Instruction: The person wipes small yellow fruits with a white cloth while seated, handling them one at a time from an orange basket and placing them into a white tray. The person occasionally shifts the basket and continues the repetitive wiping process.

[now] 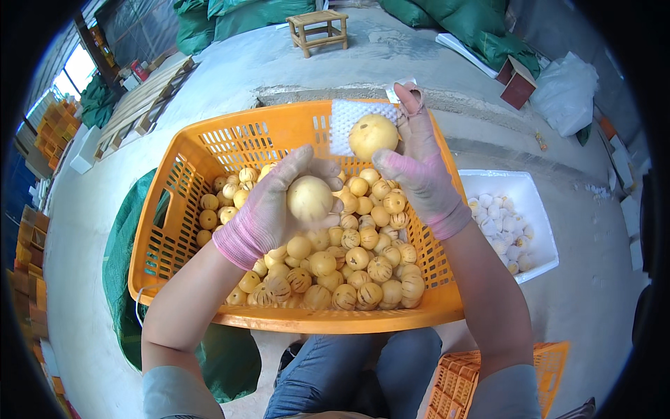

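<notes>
An orange plastic crate (293,111) holds many round yellow fruits, some with dark stripes; they look like pepino melons. Over its middle, my left hand (282,204), in a pink and grey glove, holds a pale yellow fruit (310,199). My right hand (421,162), gloved alike with one fingertip bare, holds a larger yellow fruit (373,137) above the crate's far right part. A white foam net sleeve (340,125) lies behind that fruit, against the right hand; its grip on the sleeve is partly hidden.
Right of the crate stands a white foam box (544,246) with net-wrapped fruits (502,225). Green woven sacking (123,262) lies on the left. Another orange crate (455,382) is near my right knee. A bamboo stool (317,29) and a wooden pallet (144,107) stand farther off.
</notes>
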{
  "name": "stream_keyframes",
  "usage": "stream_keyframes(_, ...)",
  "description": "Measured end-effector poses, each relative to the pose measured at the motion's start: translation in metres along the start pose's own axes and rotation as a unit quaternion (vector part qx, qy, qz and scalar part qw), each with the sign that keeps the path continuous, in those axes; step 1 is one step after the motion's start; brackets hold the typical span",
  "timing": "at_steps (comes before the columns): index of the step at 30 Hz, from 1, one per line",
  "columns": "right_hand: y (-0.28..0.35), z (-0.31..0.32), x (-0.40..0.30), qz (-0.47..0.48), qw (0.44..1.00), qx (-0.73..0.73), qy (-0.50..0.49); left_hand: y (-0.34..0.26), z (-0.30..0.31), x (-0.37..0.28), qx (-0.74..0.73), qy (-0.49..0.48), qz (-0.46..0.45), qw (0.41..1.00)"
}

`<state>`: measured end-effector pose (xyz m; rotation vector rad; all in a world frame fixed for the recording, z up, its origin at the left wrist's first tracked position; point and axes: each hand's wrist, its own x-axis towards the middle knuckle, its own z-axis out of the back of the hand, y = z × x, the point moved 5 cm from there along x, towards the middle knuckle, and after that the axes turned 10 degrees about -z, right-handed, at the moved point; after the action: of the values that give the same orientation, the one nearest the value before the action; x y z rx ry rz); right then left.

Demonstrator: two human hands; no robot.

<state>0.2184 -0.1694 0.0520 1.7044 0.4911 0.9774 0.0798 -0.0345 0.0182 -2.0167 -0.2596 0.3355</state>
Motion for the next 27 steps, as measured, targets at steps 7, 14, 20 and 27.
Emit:
stream_keyframes(7, 0.003, -0.02, -0.005, 0.032, 0.997, -0.011, 0.074, -0.002, -0.017, -0.011, 0.091, 0.106, -0.059, 0.988)
stream_keyframes(14, 0.001, -0.038, -0.014, -0.024, 0.991, -0.005, 0.129, -0.008, -0.018, -0.018, 0.104, 0.081, -0.081, 0.988)
stream_keyframes(20, 0.009, -0.04, -0.015, 0.042, 0.988, -0.086, 0.121, -0.015, -0.028, -0.025, 0.049, 0.109, -0.108, 0.987)
stream_keyframes(27, 0.005, -0.039, -0.018, 0.027, 0.977, -0.158, 0.143, -0.01, -0.013, -0.024, 0.117, 0.075, -0.147, 0.979)
